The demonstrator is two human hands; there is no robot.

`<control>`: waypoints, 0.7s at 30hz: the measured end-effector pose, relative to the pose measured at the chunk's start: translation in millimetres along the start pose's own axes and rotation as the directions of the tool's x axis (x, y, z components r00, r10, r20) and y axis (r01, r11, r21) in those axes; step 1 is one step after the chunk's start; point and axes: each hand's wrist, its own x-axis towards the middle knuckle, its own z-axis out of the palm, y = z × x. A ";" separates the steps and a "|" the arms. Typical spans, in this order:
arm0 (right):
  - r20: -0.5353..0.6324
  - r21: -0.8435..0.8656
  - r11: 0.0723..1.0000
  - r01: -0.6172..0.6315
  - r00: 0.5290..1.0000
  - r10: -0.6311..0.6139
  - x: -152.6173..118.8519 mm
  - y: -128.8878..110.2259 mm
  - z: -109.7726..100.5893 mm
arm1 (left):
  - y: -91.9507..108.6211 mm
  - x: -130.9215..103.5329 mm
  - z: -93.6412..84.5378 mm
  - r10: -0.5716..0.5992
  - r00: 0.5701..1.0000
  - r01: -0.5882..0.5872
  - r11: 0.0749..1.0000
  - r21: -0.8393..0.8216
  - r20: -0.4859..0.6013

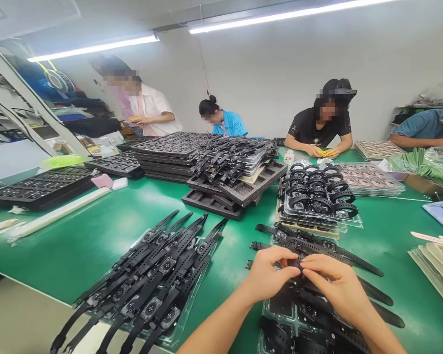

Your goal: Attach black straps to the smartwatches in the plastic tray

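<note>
My left hand and my right hand meet over the near right of the table. Thumbs and fingertips of both are closed on a black watch strap, most of it hidden by my fingers. Below them lies a clear plastic tray of black smartwatches, some with straps closed into loops. Several watches with straps laid out flat stretch across its far part. Left of my hands, another clear tray carries rows of smartwatches, backs up and straps extended.
Behind my hands stands a tray stack with looped watches. Black foam trays are piled mid-table, with more watches on top. A long white roll lies left. Several co-workers sit or stand across the green table; one person holds a yellow cloth.
</note>
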 end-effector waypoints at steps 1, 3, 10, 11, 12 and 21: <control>-0.007 0.004 1.000 0.001 1.000 -0.001 0.4 -0.7 0.1 | 0.7 0.4 -0.9 0.004 1.000 -0.004 1.000 -0.003 -0.004; -0.029 0.012 1.000 0.003 1.000 -0.003 1.4 -2.1 0.7 | 2.2 1.3 -2.9 0.021 1.000 -0.022 0.999 0.025 0.015; -0.043 0.050 0.998 -0.039 0.998 0.041 3.3 -6.1 0.0 | 3.8 1.3 -2.3 -0.044 0.997 0.041 0.998 0.045 0.070; -0.061 0.066 0.997 -0.045 0.997 0.049 2.8 -5.8 0.2 | 3.8 1.0 -1.3 -0.061 0.995 0.060 0.998 0.010 0.073; -0.085 0.083 0.995 -0.049 0.995 0.056 2.2 -5.2 0.6 | 3.8 0.7 -0.3 -0.076 0.994 0.078 0.997 -0.023 0.074; 0.049 0.108 0.990 -0.089 0.995 0.085 5.5 -5.2 -6.3 | 4.5 3.4 -5.4 -0.060 0.995 0.064 0.997 -0.054 0.075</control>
